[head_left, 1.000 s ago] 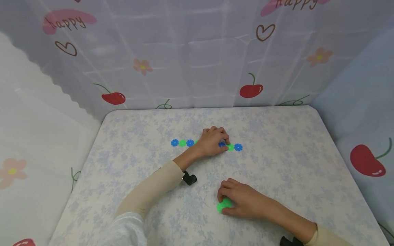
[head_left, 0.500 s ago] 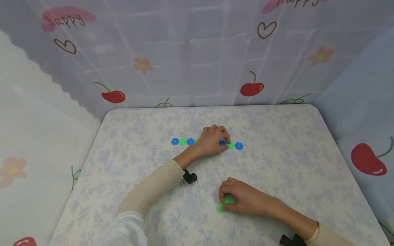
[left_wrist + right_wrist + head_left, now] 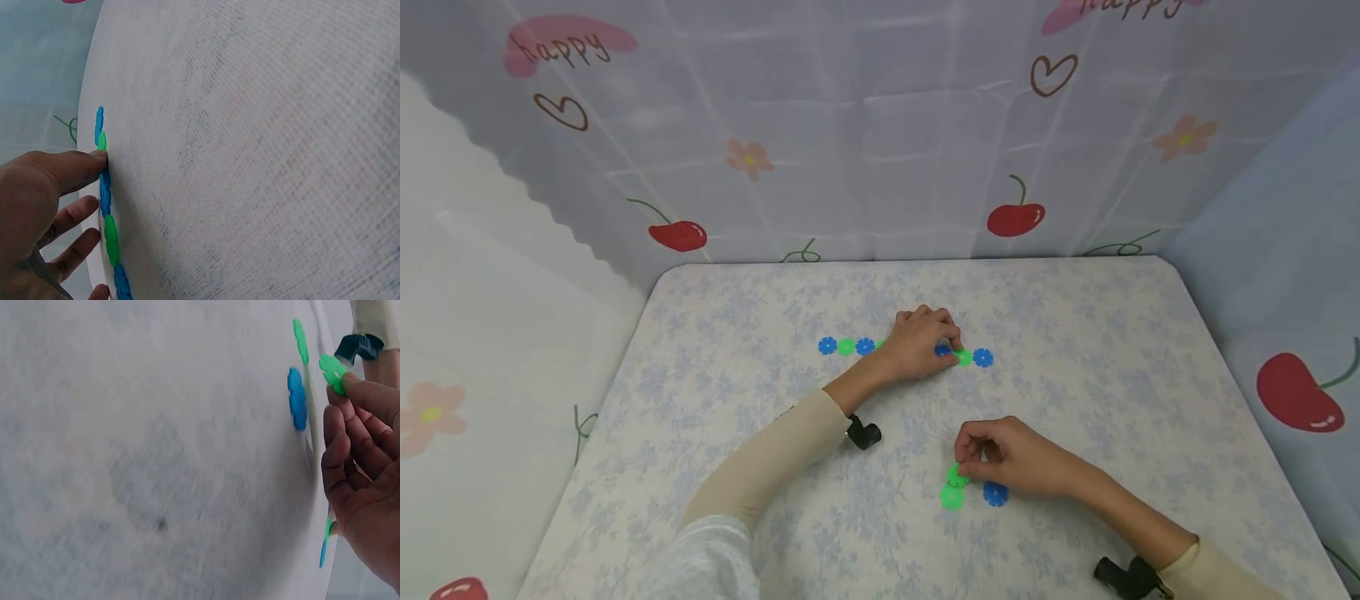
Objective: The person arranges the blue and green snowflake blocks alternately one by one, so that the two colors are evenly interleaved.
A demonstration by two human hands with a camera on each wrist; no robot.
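The person's right hand (image 3: pixel 1015 462) pinched a green flower-shaped disc (image 3: pixel 957 477) in its fingertips, just above another green disc (image 3: pixel 951 497) and a blue disc (image 3: pixel 996 493) lying on the floral tablecloth (image 3: pixel 1112 392). Farther back, the left hand (image 3: pixel 917 343) rested with curled fingers on a row of alternating blue and green discs (image 3: pixel 846 347), pressing it to the cloth.

A row of blue and green flower-shaped plastic discs (image 3: pixel 846 347) lies across the middle of the desk (image 3: pixel 737 400), running left to right. My left hand (image 3: pixel 917 343) rests on that row, toward its right end. Nearer to me, and a little to the right, my right hand (image 3: pixel 1018 457) pinches a green flower-shaped plastic disc (image 3: pixel 957 476). Just under it, on the desk, lie a second green flower disc (image 3: pixel 951 498) and, right of that, a loose blue flower disc (image 3: pixel 996 494).
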